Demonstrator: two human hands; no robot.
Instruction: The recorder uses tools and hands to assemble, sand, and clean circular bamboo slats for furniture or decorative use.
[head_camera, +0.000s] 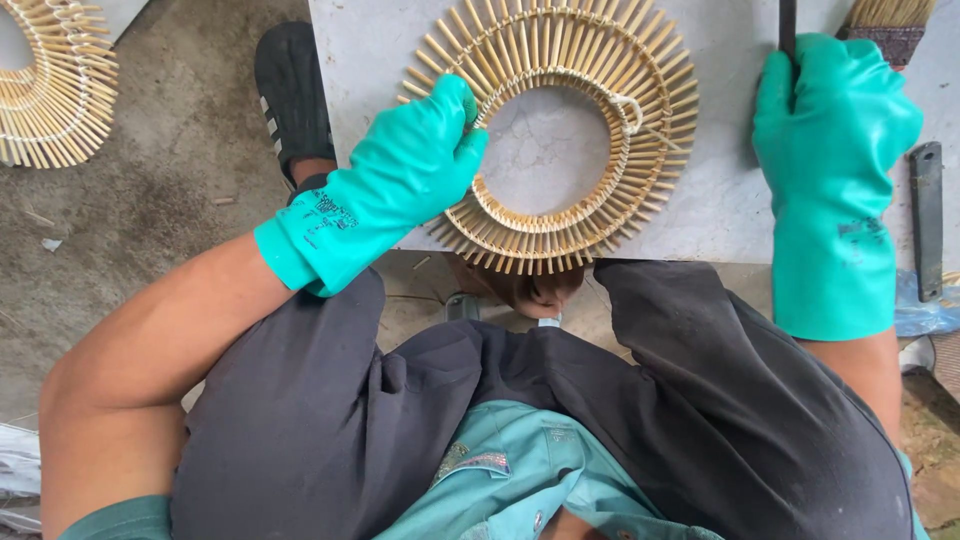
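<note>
Left hand (420, 150) grasping the bamboo ring (560, 130) should pin it flat while right hand (830, 110), fingers clenched on what seems a brush handle (787, 25), strokes evenly

The ring (560, 140) is pale, dry bamboo sticks; both gloves (400, 180) are smooth matt rubber; the slab (720, 190) looks like polished stone.
</note>
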